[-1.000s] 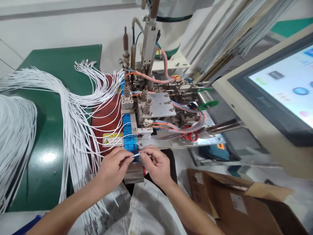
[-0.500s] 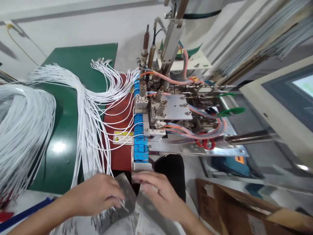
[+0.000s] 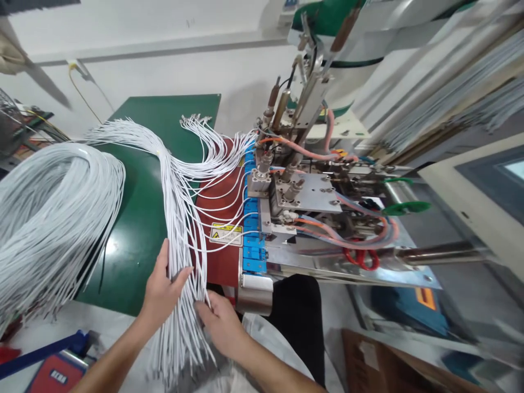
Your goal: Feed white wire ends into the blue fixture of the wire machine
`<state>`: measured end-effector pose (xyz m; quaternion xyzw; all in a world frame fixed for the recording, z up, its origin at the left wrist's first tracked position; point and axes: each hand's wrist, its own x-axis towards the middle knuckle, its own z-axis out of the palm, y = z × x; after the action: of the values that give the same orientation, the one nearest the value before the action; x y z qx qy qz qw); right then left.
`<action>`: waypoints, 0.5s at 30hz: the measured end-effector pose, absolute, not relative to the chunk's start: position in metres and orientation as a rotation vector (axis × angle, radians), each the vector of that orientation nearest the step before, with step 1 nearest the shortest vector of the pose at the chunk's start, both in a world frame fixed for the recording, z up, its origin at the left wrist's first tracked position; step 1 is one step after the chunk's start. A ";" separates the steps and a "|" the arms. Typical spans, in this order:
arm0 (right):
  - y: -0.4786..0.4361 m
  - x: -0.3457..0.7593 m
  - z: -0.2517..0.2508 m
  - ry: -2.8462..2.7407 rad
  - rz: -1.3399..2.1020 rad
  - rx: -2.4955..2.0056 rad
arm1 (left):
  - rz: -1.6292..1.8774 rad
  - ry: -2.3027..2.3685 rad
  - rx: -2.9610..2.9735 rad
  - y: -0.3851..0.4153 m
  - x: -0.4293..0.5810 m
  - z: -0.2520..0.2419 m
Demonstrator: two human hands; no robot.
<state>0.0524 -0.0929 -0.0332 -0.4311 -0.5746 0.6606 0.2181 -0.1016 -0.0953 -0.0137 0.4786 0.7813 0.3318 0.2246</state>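
Observation:
A bundle of thin white wires [image 3: 180, 218] drapes across the green table [image 3: 135, 218] and the red machine cover [image 3: 221, 267], its ends fanned toward the blue clamps [image 3: 251, 234]. My left hand [image 3: 161, 292] lies on the bundle's left side, fingers stretched out along the wires. From the right, my right hand [image 3: 219, 322] presses against the same bundle, its fingertips among the strands. Whether either hand pinches a single wire is hidden by the strands.
A metal machine [image 3: 303, 191] with pneumatic cylinders, orange hoses and a silver roller [image 3: 256, 292] stands right of the wires. A thick coil of white wires [image 3: 45, 218] lies at the left. A screen housing [image 3: 483, 202] is at the right, cardboard [image 3: 368, 355] below it.
Both hands left the blue clamps, where they pinched one wire end, and moved down and left onto the wire bundle. The view has swung left.

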 end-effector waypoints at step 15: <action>-0.077 0.131 0.007 -1.564 1.037 -1.295 | 0.905 2.201 2.072 -0.105 -0.102 0.004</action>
<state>0.1312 -0.0772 0.0069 -0.5161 -0.6234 0.4132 0.4175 -0.1021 -0.1052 0.0036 0.6566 0.6975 0.2870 -0.0067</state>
